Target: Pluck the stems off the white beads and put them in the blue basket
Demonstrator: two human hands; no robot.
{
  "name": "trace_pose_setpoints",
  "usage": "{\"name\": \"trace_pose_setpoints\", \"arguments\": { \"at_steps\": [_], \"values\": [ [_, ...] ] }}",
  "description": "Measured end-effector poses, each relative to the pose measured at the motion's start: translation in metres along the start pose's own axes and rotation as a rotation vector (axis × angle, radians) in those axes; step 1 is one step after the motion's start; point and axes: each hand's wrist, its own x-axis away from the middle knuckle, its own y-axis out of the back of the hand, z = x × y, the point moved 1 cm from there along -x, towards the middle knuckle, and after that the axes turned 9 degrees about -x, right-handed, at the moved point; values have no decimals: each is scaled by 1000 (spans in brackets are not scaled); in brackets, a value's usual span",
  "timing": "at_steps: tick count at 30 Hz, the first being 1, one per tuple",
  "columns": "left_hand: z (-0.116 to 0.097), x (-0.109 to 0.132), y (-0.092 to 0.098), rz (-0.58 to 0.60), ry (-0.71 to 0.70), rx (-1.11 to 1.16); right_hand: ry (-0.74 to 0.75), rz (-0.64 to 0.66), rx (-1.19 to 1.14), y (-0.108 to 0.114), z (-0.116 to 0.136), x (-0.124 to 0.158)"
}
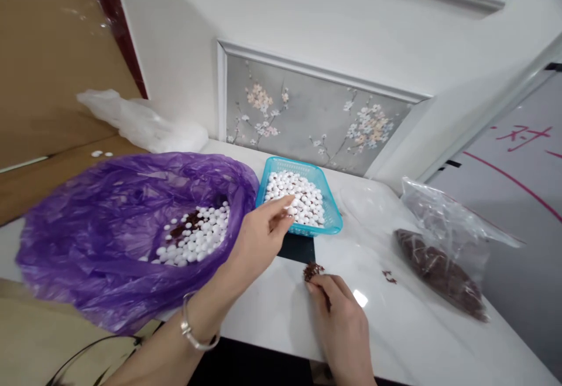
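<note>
My left hand (263, 231) reaches over the near left edge of a blue plastic basket (331, 201) full of small white balls (302, 204). Its thumb and forefinger are apart above the balls, and nothing shows between them. Lower down, my right hand (345, 316) pinches a clump of small brown pieces (313, 271) just over the white tabletop (272, 304). To the left lies a purple plastic bag (109, 198), its mouth wide, with more white balls (197, 245) and some brown bits (187, 225) inside.
A clear zip bag (456, 228) of brown pieces lies at the right, near a few loose brown bits (389, 277). White plastic wrap (153, 125) sits behind the purple bag. Cardboard (52, 58) stands at the left, and a whiteboard (518, 198) at the right.
</note>
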Motion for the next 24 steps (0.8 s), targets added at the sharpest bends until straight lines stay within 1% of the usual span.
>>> {"name": "trace_pose_setpoints", "arguments": {
  "at_steps": [2, 4, 6, 7, 8, 10, 11, 13, 15, 17, 19, 24],
  "values": [
    [-3, -11, -2, 0, -73, -93, 0, -50, -44, -1, -5, 3],
    [-5, -13, 0, 20, -120, -192, -60, -103, -72, -1, -9, 6],
    [-6, -8, 9, 39, -144, -278, -140, -141, -81, 0, -10, 7],
    [-6, -5, 17, 41, -152, -321, -169, -155, -83, 1, -9, 7],
    [-5, -2, 27, 35, -157, -370, -179, -165, -91, 2, -8, 7],
    [-2, 2, 54, 7, -141, -488, -174, -184, -112, 4, -4, 6],
    [1, 2, 70, -9, -111, -558, -172, -193, -127, 5, -2, 6],
    [10, 1, 102, -27, -6, -703, -180, -201, -169, 5, 0, 6],
    [20, 1, 127, 23, 62, -794, -197, -199, -210, 4, -2, 7],
    [28, 2, 142, 97, 103, -868, -189, -188, -224, 2, -5, 7],
    [34, 6, 144, 138, 115, -924, -168, -178, -214, 1, -8, 7],
    [43, 11, 130, 121, 113, -948, -137, -214, -241, 2, -8, 10]
  ]
}}
